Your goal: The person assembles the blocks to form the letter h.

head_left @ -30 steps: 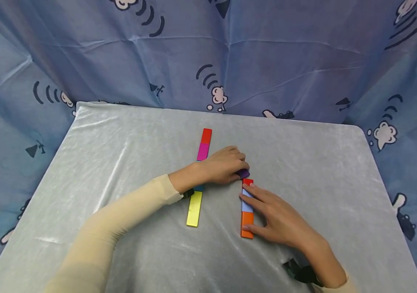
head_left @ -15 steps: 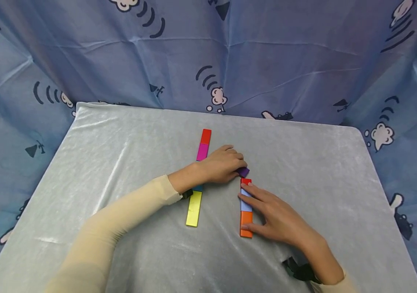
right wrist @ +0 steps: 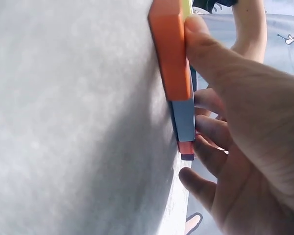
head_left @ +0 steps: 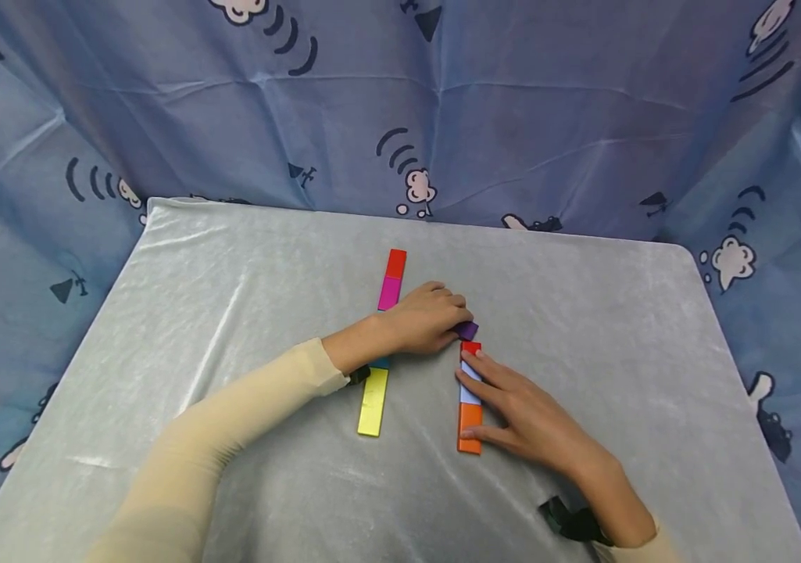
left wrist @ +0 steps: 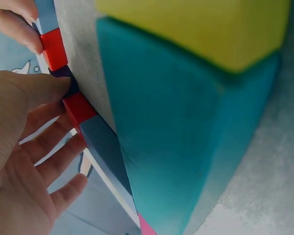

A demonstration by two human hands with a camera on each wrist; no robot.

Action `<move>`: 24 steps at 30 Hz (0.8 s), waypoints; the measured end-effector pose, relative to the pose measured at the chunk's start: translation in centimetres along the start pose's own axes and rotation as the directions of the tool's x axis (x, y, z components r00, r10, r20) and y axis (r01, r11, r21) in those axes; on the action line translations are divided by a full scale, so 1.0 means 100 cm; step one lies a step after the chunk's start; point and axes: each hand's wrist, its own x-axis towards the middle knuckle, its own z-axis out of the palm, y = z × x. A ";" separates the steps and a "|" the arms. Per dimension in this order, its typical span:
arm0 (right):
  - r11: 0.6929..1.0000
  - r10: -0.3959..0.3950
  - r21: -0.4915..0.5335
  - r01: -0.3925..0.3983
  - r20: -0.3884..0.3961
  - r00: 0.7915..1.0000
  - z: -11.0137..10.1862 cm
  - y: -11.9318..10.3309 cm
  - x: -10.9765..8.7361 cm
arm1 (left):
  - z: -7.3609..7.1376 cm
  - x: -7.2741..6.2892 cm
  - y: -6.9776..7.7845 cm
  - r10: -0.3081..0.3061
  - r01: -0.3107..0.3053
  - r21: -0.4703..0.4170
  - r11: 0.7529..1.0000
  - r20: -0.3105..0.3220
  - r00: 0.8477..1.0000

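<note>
My left hand (head_left: 431,319) pinches a small purple block (head_left: 468,331) between thumb and fingers. The purple block sits slanted at the far end of a row: a red block (head_left: 471,348), a lavender block (head_left: 470,393) and orange at the near end (head_left: 470,418). In the left wrist view, another red block (left wrist: 79,108) and a grey-blue block (left wrist: 107,149) continue beyond the purple one, beside my left fingers; the hand hides them in the head view. My right hand (head_left: 537,414) lies along the row with fingers extended, thumb on the orange block (right wrist: 172,58), fingertips at the lavender and red.
Left of that row runs another, with red (head_left: 396,263), magenta (head_left: 389,292) and yellow (head_left: 373,403) blocks; my left forearm crosses over its blue part. A teal block (left wrist: 161,122) looms close to the left wrist camera. Grey cloth (head_left: 273,485) covers the table.
The row under my right hand has slid slightly left, the right hand moving with it. My left hand has shifted a little left with the purple block, which now looks more slanted.
</note>
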 end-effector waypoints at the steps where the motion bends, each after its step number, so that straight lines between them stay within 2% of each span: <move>1: 1.000 -0.002 -0.002 0.002 -0.003 1.000 0.000 0.000 0.000 | 0.000 0.000 0.000 -0.002 0.002 0.000 1.000 -0.004 1.000; 10: 0.999 0.032 0.002 -0.032 0.003 0.999 0.005 0.000 -0.001 | 0.001 0.001 -0.001 0.001 -0.001 -0.021 1.000 -0.021 1.000; 16: 0.997 0.075 0.009 -0.075 0.036 0.997 0.004 0.002 -0.003 | 0.002 0.001 -0.002 0.004 -0.004 -0.044 0.999 -0.018 1.000; 20: 0.995 0.100 0.021 -0.101 0.065 0.993 0.002 0.002 -0.003 | 0.002 -0.004 -0.004 -0.005 0.002 -0.133 0.991 -0.027 1.000; 24: 0.992 0.122 0.032 -0.124 0.073 0.990 0.001 0.003 -0.003 | -0.004 -0.024 -0.010 -0.041 0.016 -0.241 0.970 -0.098 0.994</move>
